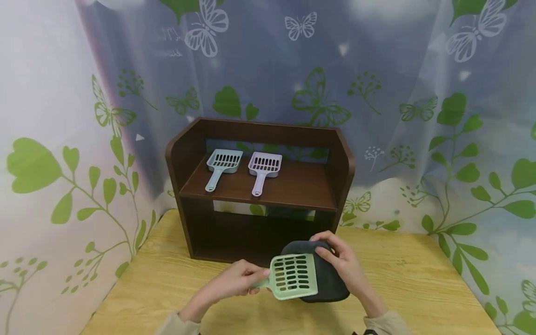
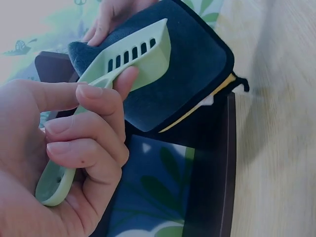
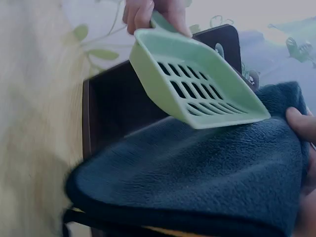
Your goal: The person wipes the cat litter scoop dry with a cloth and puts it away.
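My left hand (image 1: pixel 240 280) grips the handle of a green slotted litter scoop (image 1: pixel 294 275), its fingers curled round it in the left wrist view (image 2: pixel 84 128). The scoop's head points right, over a dark blue-grey cloth (image 1: pixel 331 279). At the cloth's upper right edge, my right hand (image 1: pixel 345 263) pinches it between thumb and fingers. In the right wrist view the front edge of the scoop (image 3: pixel 197 84) lies against or just above the fuzzy cloth (image 3: pixel 197 173); I cannot tell which. Part of the cloth is hidden behind the scoop.
A dark brown two-level shelf (image 1: pixel 259 202) stands behind my hands on the wooden table (image 1: pixel 138 288). On its upper board lie a pale blue scoop (image 1: pixel 224 160) and a lilac scoop (image 1: pixel 265 165), handles toward me. A patterned curtain (image 1: pixel 268 70) hangs behind.
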Demonstrator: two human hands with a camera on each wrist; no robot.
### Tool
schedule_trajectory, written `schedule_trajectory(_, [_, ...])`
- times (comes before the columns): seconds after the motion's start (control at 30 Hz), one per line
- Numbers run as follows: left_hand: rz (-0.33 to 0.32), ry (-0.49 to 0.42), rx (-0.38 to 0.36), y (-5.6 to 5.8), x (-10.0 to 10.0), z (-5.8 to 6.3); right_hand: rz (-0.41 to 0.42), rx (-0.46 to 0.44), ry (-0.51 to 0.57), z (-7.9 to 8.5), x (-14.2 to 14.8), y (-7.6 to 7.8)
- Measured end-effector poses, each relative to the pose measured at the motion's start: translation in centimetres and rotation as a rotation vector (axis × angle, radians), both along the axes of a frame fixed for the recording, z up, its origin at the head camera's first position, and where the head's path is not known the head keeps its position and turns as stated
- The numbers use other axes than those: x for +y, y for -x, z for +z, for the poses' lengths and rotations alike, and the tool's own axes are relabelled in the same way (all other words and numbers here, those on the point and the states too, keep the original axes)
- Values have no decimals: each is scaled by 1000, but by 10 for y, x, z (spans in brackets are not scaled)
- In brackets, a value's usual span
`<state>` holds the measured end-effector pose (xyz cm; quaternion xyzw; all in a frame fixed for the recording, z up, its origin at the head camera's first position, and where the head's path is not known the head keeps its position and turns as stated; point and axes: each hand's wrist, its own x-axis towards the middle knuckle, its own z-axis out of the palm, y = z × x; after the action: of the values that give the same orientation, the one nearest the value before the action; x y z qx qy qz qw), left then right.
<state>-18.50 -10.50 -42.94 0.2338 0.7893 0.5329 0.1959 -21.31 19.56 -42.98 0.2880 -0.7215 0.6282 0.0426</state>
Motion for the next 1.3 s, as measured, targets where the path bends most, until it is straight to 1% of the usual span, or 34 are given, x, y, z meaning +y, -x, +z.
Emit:
schedule_trajectory(0.07, [-2,31,38,0,0,2,26,71,-75,4,0,1])
schedule_trajectory(0.17, [-5,84,102,1,0,4,65,143,-160,9,-3,2])
schedule_trajectory(0.27, [-11,132,153,1,1,7,104,190,-224,14,-6,3])
schedule_trajectory(0.43, [-55,174,199,1,5,9,158,267,-343,19,-15,3])
schedule_trajectory(0.53, [-70,175,201,1,8,9,182,314,-378,22,-25,2])
schedule_trajectory(0.63, [-72,179,211,1,11,8,183,356,-419,24,-35,0])
schedule_trajectory(0.77, [-61,186,228,2,15,7,159,428,-554,29,-46,-4])
schedule_trajectory(0.87, [-46,186,227,1,15,5,131,483,-626,32,-51,-5])
schedule_trajectory(0.97, [-39,174,216,-1,14,3,112,487,-607,31,-48,-3])
schedule_trajectory(1.07, [-34,158,208,-2,12,2,113,464,-534,27,-40,0])
schedule_trajectory(1.13, [-16,142,194,-2,11,2,120,447,-472,25,-32,4])
schedule_trajectory(1.2, [12,136,189,-2,9,1,131,409,-409,23,-25,7])
schedule_trajectory(1.3, [54,118,181,-1,7,2,148,312,-304,18,-14,11])
